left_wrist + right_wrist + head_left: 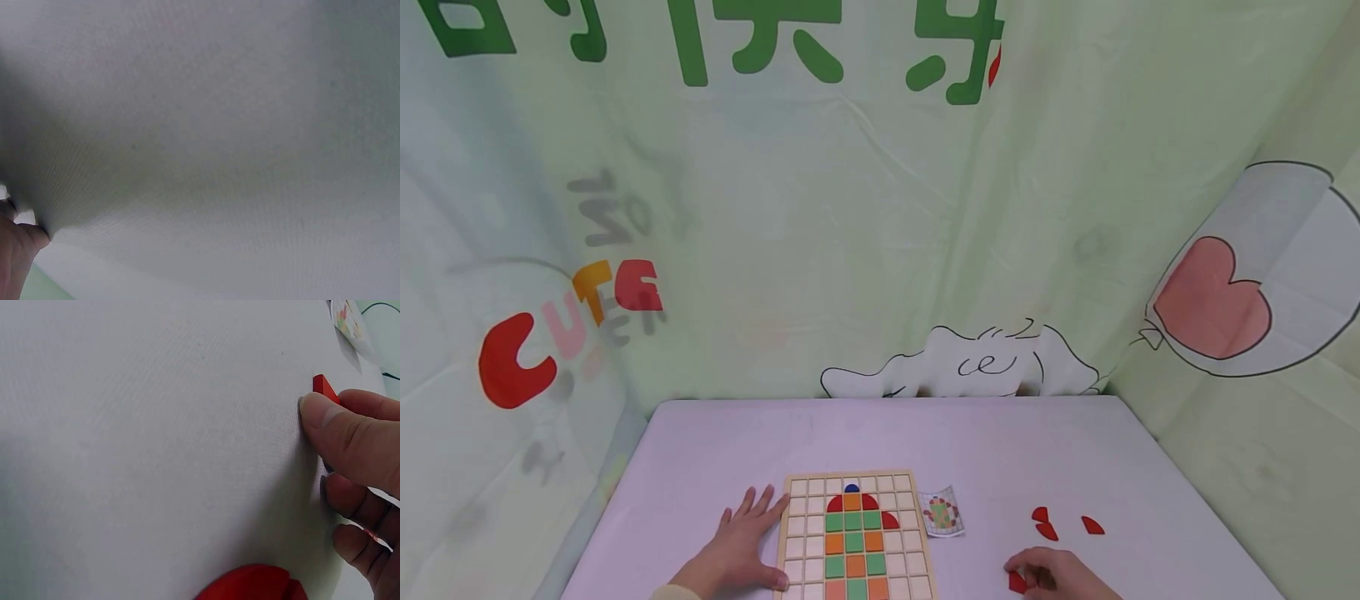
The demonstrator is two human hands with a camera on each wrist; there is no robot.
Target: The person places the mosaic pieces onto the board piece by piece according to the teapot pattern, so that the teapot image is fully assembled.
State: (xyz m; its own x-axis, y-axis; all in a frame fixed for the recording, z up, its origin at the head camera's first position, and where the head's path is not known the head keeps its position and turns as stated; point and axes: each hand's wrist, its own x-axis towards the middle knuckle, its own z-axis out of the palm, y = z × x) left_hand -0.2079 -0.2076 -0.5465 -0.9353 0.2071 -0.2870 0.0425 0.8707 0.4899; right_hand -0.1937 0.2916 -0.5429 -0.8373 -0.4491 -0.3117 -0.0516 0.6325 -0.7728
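A wooden grid board (pixel 797 525) lies on the table, set with green, orange and red pieces and a blue one at the top. My left hand (pixel 737 546) rests at its left edge, fingers spread, with fingertips and thumb touching the frame. To the right of the board, my right hand (pixel 1060 573) pinches a red piece (pixel 1017 582) low over the table. The right wrist view shows thumb and fingers on that red piece (pixel 324 387), partly covered by them. In the left wrist view, only part of the left hand (pixel 19 250) appears at the lower left.
A small printed picture card (pixel 943 512) lies against the board's right side. Several loose red quarter-round pieces, such as the rightmost one (pixel 1093 526), lie beyond the right hand. Printed cloth curtains (pixel 760 208) enclose the lilac table (pixel 715 450) at the back and sides.
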